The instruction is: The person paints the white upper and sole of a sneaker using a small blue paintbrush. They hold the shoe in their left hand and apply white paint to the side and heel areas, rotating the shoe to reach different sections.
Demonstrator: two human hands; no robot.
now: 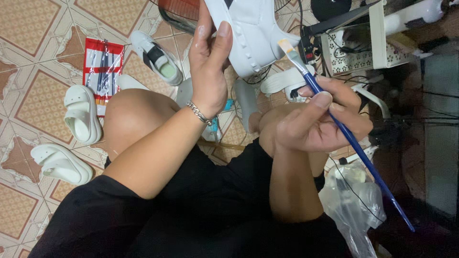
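My left hand [209, 62] is raised at the top centre and grips a white shoe [251, 33], thumb and fingers pressed on its side. A metal chain bracelet [199, 113] sits on that wrist. My right hand [318, 119] holds a blue-handled flat paintbrush [351, 138] like a pen. The brush's pale bristle tip [288, 49] touches the right edge of the white shoe. My bare knees and black shorts fill the lower half of the view.
On the tiled floor at left lie two white sandals [82, 114] [60, 163], a white sneaker [158, 57] and a red-and-white pack of brushes [103, 69]. A clear plastic bag [356, 200] lies at lower right. A white basket, cables and a fan base crowd the upper right.
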